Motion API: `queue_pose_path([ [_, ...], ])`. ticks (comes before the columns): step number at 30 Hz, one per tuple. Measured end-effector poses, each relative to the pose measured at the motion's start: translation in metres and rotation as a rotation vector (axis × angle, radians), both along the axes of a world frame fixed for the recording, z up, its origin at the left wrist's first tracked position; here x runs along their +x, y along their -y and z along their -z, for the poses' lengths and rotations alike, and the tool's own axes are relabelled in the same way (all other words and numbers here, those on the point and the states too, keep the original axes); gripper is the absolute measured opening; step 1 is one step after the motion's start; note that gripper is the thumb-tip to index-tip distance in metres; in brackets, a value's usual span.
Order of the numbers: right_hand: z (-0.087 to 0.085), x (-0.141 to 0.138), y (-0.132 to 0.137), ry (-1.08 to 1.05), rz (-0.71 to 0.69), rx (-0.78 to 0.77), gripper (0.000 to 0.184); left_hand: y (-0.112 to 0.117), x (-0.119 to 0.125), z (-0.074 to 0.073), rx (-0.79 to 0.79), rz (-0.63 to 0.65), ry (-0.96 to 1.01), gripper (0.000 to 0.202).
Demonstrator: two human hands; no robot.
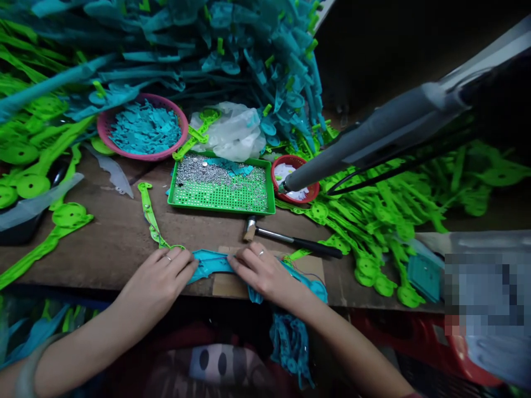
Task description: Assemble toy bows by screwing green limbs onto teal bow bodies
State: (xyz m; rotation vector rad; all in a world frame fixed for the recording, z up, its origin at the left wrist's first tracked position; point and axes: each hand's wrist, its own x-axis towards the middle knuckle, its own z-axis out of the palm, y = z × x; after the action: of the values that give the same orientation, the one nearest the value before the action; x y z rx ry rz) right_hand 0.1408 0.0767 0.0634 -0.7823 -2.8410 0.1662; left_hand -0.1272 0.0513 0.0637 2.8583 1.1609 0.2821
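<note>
A long blue plastic shell piece (211,261) lies across the front of the bench with thin wires along it. At its left end, where a lime-green plastic strip (150,214) with a wire meets it, the fingers of my left hand (164,275) are closed on the blue piece. My right hand (265,272) pinches the same piece near its middle, fingertips pressed on the wire. Its wider right end (317,288) shows beyond my right wrist. Beneath is a sheet of cardboard (224,284). A hammer (276,235) with a black handle lies just behind my right hand.
A green tray (199,206) of small metal screws stands behind, between a pink basket (185,119) of blue pieces and a red basket (314,193) of white pieces. A grey rod-shaped tool (373,132) slants in from the right. Blue parts (232,50) and green parts (381,204) are heaped around.
</note>
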Motion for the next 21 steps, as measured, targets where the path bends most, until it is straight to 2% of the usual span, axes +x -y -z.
queue_pose_path([
  [3, 0.0, 0.003, 0.001, -0.01, -0.039, 0.027, 0.025, -0.001, 0.001, 0.0, 0.028, 0.011, -0.026, 0.037],
  [7, -0.001, 0.003, 0.002, 0.042, 0.052, 0.003, 0.026, -0.004, 0.003, -0.003, 0.023, 0.025, -0.1, 0.036],
  [9, 0.0, 0.001, 0.002, 0.059, 0.055, 0.032, 0.026, -0.004, 0.004, -0.004, 0.014, 0.029, -0.124, 0.035],
  [15, 0.002, -0.002, -0.001, 0.117, -0.03, 0.082, 0.023, -0.004, 0.012, -0.01, 0.024, 0.05, -0.242, 0.055],
  [18, 0.001, -0.003, -0.005, 0.122, -0.067, 0.095, 0.022, -0.015, 0.02, -0.015, 0.007, 0.059, -0.302, 0.048],
  [21, 0.001, -0.004, -0.006, 0.13, -0.071, 0.097, 0.019, -0.023, 0.03, -0.017, -0.01, 0.115, -0.309, 0.032],
])
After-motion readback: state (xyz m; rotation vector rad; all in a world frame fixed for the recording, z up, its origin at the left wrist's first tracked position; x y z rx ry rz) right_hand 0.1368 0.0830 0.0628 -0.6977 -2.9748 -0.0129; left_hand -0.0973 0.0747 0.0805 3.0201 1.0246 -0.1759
